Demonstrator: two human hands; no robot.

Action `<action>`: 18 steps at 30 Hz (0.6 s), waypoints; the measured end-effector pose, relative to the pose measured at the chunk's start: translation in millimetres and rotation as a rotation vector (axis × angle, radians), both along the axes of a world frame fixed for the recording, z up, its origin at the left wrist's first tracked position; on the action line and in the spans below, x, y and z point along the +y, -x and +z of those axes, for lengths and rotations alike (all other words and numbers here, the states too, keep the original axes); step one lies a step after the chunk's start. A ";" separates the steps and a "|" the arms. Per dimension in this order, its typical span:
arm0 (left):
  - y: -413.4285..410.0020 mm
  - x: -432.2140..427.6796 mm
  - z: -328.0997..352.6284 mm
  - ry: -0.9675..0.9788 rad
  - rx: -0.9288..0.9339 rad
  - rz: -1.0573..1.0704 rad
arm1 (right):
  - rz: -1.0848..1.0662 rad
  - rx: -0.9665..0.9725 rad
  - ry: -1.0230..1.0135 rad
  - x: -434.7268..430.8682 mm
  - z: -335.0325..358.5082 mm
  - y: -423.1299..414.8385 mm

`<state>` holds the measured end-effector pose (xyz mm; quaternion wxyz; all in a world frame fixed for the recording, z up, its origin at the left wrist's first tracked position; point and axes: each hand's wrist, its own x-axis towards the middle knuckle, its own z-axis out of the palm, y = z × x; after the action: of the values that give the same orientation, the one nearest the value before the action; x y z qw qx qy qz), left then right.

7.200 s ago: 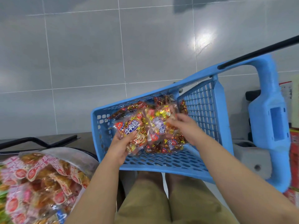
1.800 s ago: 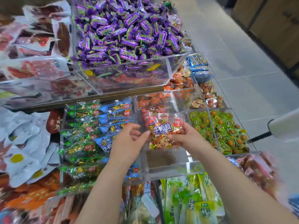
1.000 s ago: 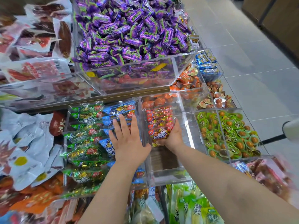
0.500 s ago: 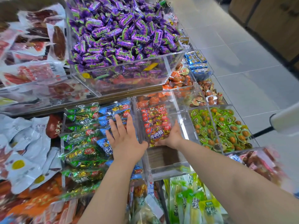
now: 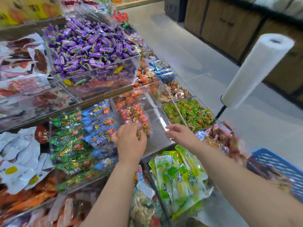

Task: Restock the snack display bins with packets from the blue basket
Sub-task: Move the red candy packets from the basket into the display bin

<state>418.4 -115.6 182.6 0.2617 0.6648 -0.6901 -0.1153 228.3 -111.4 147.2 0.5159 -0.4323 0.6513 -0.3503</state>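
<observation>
Red snack packets (image 5: 133, 114) stand in a row in a clear acrylic bin (image 5: 157, 128) at the middle of the display. My left hand (image 5: 129, 139) is at the front of that row, its fingers curled down over the nearest red packet. Just right of it, my right hand (image 5: 178, 133) hovers over the bin's bare front part, fingers loose and holding nothing. The blue basket (image 5: 278, 166) shows at the lower right edge, blurred, with dark packets beside it.
Green and blue packets (image 5: 85, 133) fill the bin to the left, green-wrapped sweets (image 5: 190, 113) the bin to the right. A heap of purple candies (image 5: 91, 48) sits above. Green pickle packs (image 5: 178, 176) lie below. A white bag roll (image 5: 257, 69) stands at the right on a pole.
My left hand has shifted from the blue packets onto the front red packet. My right hand has let go of the row and drawn back to the right. The view has swung right, showing the basket.
</observation>
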 end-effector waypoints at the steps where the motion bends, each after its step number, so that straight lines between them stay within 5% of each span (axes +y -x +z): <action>1: 12.2 8.9 -0.8 -0.003 0.030 -0.043 | -0.062 -0.040 0.013 13.2 1.5 9.2; 7: 85.8 54.2 -34.9 -0.386 0.280 -0.342 | -0.438 -0.062 -0.076 104.2 -22.8 77.9; 18: 204.8 158.8 -115.2 -1.067 -0.138 -0.509 | -0.723 -0.048 -0.553 335.9 -100.2 181.1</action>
<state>213.6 43.2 67.4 -0.1899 0.5242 -0.6899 -0.4617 47.3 224.5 46.9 0.4714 -0.0149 0.8174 -0.3308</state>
